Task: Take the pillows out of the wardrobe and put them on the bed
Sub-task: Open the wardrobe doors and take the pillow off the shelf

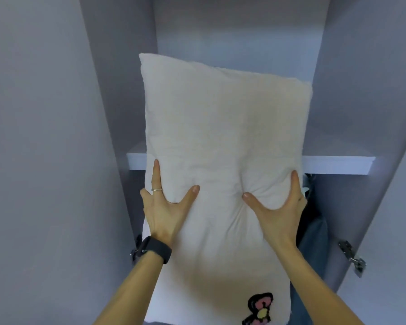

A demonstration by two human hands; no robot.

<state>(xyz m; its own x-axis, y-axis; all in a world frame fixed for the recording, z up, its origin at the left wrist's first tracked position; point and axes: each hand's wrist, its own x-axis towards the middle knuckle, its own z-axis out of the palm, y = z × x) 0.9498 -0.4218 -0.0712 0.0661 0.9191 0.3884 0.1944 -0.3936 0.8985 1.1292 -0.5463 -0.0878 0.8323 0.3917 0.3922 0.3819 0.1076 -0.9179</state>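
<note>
Gripping the cream pillow (pixel 223 146) at its two sides, you hold it upright in front of the open wardrobe (pixel 117 90). Your left hand (pixel 164 207), with a ring and a dark watch (pixel 154 252), clamps the left edge, thumb pressed into the front. Your right hand (pixel 279 207) pinches the right edge the same way. The pillow's upper half covers the white shelf (pixel 338 164); dark clothes (pixel 312 233) hang below the shelf, at the pillow's right.
</note>
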